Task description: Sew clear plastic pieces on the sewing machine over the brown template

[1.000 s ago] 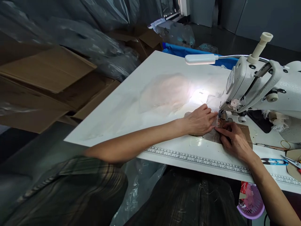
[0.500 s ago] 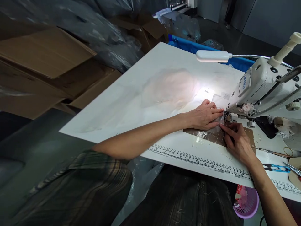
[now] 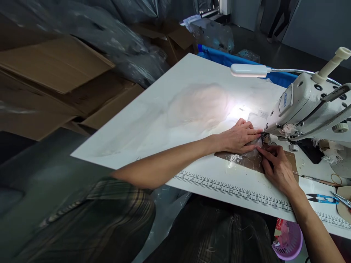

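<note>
My left hand [image 3: 241, 138] lies palm down, fingers stretched out, on a sheer whitish fabric [image 3: 253, 148]. Its fingertips reach close to the presser foot [image 3: 263, 137] of a white sewing machine [image 3: 307, 100]. Opposite it, my right hand [image 3: 278, 168] touches the fabric's near edge with an extended fingertip. The thumb sits apart from that finger, and the other fingers curl under. Beneath both hands is a brown, shiny plate [image 3: 244, 160]. A pale, gauzy heap of fabric [image 3: 200, 104] spreads over the table left of the machine. The stitching point is partly hidden by my fingers.
A printed ruler [image 3: 233, 190] runs along the white table's front edge. Blue thread snips [image 3: 322, 198] and scissors [image 3: 342, 200] lie at right. A lamp [image 3: 250, 70] hangs over the table. Cardboard boxes [image 3: 60, 65] stand at left; a purple basket [image 3: 292, 244] is below. A person's legs [image 3: 281, 18] show far back.
The view has shifted slightly, so the scene sits a little lower. Both hands keep nearly the same place on the fabric. A person's legs have come into sight in the background.
</note>
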A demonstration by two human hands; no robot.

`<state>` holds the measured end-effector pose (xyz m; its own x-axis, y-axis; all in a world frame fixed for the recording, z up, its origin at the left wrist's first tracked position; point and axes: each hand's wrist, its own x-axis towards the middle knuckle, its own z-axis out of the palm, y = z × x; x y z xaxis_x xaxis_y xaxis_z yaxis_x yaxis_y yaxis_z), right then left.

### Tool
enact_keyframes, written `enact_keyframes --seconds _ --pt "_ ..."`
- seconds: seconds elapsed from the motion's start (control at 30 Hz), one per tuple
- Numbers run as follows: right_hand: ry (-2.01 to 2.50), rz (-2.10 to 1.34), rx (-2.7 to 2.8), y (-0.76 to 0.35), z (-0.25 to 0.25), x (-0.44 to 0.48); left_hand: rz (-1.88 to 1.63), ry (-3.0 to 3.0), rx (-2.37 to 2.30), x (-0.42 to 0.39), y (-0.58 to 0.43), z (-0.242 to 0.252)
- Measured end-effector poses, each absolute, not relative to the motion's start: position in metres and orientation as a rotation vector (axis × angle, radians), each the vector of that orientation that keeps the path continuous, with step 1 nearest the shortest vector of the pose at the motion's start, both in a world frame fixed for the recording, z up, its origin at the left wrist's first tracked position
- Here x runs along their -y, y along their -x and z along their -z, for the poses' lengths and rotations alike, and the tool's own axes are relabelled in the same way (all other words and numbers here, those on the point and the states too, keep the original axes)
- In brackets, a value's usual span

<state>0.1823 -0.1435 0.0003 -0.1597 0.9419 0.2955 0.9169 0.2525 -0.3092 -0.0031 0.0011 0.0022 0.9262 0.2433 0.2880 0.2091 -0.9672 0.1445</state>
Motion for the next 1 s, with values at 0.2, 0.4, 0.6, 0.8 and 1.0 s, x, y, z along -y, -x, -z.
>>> enact_keyframes --seconds 0.2,0.4,0.6,0.8,1.0 --pt "1.675 -0.066 2.078 -0.182 0.002 0.143 -0.448 -3.012 -0.351 -0.001 0.003 -0.001" --pt "1.688 -0.113 2.054 -0.183 0.003 0.143 -0.654 -3.001 -0.341 -0.005 0.01 -0.004" --pt "1.684 -0.137 2.044 -0.183 0.002 0.143 -0.771 -2.889 0.153 -0.001 0.011 -0.005" --pt "1.701 -0.16 2.012 -0.182 0.003 0.143 -0.626 -2.808 0.209 0.001 0.011 -0.006" --pt "1.706 -0.174 2.024 -0.183 0.003 0.144 -0.537 -2.796 0.175 0.001 0.013 -0.009"
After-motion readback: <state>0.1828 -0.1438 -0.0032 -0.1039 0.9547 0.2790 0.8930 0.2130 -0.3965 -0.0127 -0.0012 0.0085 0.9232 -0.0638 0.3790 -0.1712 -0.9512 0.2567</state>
